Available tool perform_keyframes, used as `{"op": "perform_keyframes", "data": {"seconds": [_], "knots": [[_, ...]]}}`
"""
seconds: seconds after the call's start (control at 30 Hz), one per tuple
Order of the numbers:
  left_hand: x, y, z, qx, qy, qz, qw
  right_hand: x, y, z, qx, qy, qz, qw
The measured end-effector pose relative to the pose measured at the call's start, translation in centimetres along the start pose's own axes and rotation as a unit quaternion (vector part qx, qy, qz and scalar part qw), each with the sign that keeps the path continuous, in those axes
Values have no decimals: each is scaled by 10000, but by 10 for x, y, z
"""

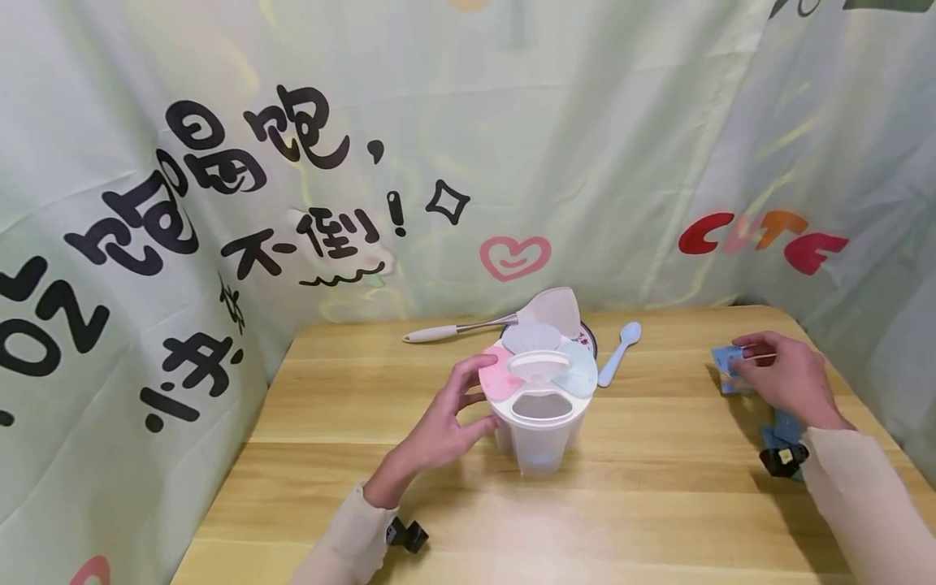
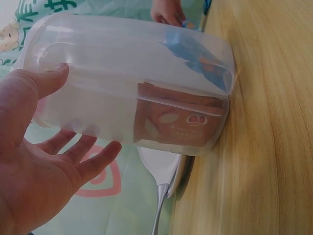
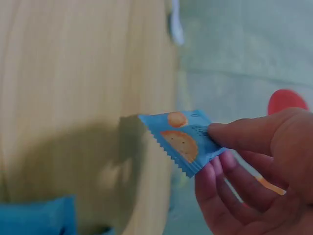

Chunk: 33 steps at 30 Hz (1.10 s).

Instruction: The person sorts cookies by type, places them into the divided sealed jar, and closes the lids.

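A clear compartment canister (image 1: 542, 443) stands on the wooden table, with pink, white and pale blue flip lids on top. Its front lid (image 1: 541, 367) is raised over an opening. My left hand (image 1: 457, 418) holds the canister at its left side, thumb on the near wall and fingers around the far one. Through the wall, the left wrist view shows a brown snack packet (image 2: 178, 117) in one compartment and blue packets (image 2: 195, 56) in another. Over the table's right side, my right hand (image 1: 793, 378) pinches a blue biscuit packet (image 3: 183, 139) between thumb and fingers.
Behind the canister, a white spatula (image 1: 548, 313) lies across a round patterned item (image 1: 587, 340). A pale blue spoon (image 1: 620, 353) lies to the canister's right. More blue packets (image 1: 786, 426) lie beneath my right wrist. A printed curtain (image 1: 585, 162) hangs along the table's back edge.
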<state>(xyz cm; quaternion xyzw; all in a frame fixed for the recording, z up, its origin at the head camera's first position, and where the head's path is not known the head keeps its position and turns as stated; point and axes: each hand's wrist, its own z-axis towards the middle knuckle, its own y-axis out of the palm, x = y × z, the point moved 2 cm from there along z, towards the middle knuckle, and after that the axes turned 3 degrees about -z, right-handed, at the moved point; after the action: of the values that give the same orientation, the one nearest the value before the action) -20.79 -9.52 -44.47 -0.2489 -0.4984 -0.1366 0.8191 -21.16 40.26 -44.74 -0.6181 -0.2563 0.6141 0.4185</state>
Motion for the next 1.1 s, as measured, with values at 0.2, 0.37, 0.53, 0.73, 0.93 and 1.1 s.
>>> {"op": "perform_keyframes", "data": {"seconds": [0.2, 0.37, 0.53, 0.73, 0.93, 1.1], "knots": [[0, 0, -1, 10, -71, 11, 10000, -36, -5, -7, 391, -259, 279, 9985], [-1, 0, -2, 18, -60, 32, 10000, -73, -13, -17, 714, -596, 626, 9937], [-1, 0, -1, 25, -57, 61, 10000, -106, -20, -29, 1095, -930, 861, 9859], [-1, -1, 0, 42, -33, 79, 10000, -127, -22, -34, 1223, -1383, 1177, 9757], [0, -1, 1, 18, -30, 51, 10000, -139, -14, -35, 1226, -1845, 1437, 9645], [0, 0, 0, 19, -66, 36, 10000, -154, -11, -42, 1489, -2136, 1722, 9500]]}}
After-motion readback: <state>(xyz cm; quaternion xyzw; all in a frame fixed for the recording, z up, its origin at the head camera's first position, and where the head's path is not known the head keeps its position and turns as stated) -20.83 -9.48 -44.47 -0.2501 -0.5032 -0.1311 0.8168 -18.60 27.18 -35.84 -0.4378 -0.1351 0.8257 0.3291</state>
